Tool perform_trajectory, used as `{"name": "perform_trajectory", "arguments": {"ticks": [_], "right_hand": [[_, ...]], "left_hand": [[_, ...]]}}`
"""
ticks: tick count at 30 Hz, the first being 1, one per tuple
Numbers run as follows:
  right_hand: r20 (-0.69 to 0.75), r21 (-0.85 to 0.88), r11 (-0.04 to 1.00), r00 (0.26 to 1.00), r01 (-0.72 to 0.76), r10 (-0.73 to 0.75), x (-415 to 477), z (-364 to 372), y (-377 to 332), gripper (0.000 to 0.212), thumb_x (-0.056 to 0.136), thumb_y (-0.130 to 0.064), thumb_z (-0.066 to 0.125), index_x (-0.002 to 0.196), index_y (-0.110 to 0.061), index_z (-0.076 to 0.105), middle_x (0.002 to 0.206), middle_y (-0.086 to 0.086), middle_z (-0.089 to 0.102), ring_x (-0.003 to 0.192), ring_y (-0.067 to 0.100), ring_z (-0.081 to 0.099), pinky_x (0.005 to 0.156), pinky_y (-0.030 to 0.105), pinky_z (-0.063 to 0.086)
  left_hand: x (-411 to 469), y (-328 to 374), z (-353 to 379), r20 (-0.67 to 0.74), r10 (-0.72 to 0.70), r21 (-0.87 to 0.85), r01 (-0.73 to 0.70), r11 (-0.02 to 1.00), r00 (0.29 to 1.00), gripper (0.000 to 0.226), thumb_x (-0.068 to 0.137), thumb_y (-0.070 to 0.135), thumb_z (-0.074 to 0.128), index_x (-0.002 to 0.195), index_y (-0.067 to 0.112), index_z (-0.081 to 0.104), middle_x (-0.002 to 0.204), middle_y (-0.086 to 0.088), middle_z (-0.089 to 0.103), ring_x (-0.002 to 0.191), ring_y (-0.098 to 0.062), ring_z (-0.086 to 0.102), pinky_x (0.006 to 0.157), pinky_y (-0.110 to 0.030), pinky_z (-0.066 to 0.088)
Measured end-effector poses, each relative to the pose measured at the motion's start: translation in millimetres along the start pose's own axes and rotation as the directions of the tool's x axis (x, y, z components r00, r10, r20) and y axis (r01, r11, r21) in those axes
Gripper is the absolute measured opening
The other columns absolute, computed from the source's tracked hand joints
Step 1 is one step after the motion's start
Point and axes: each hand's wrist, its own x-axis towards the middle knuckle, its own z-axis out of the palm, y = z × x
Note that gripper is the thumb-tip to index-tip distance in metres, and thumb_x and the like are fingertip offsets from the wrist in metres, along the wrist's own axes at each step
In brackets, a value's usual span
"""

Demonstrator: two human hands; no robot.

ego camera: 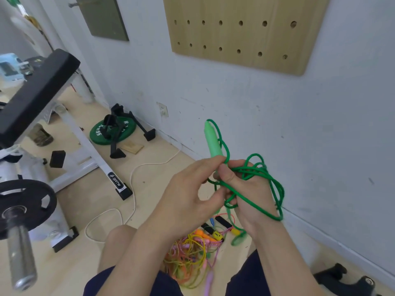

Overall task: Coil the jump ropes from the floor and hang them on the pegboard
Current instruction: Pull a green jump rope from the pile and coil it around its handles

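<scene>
Dark shorts (243, 280) and bare knees fill the near edge, over the rope pile (192, 255) on the floor: pink, yellow and orange cords, tangled and not yet sorted. Head view: I've got the left hand (188, 193) pinching the green jump rope (253, 172) just under its pale handle (213, 142), which points up, likely to anchor the coil. Right hand (250, 193) grips the loops, rope wrapped round it to keep the turns together. Green tail hangs toward the floor, so coiling looks unfinished. Pegboard (245, 33) is on the far wall above; I see no pegs.
</scene>
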Motion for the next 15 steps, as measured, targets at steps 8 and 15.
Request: {"name": "perform_trajectory", "arguments": {"ticks": [8, 15], "right_hand": [[0.165, -0.081, 0.989, 0.977, -0.123, 0.135, 2, -1, -5, 0.029, 0.081, -0.037, 0.065, 0.086, -0.007, 0.064, 0.064, 0.003, 0.054, 0.056, 0.012, 0.045, 0.039, 0.019, 0.026], [0.185, 0.176, 0.954, 0.960, -0.241, 0.209, 4, 0, -4, 0.029, 0.081, -0.020, 0.068, 0.101, 0.000, 0.070, 0.083, 0.011, 0.061, 0.061, 0.010, 0.048, 0.039, 0.014, 0.032]], "left_hand": [[9, -6, -8, -0.106, 0.075, 0.166, -0.057, 0.984, 0.991, 0.026, 0.083, 0.035, 0.061, 0.109, 0.031, 0.064, 0.104, 0.011, 0.067, 0.091, -0.013, 0.064, 0.075, -0.035, 0.052], [11, -10, -15, -0.066, 0.035, 0.162, -0.024, 0.986, 0.997, 0.026, 0.076, 0.026, 0.071, 0.101, 0.034, 0.074, 0.108, 0.009, 0.062, 0.091, -0.011, 0.054, 0.077, -0.024, 0.045]]}}
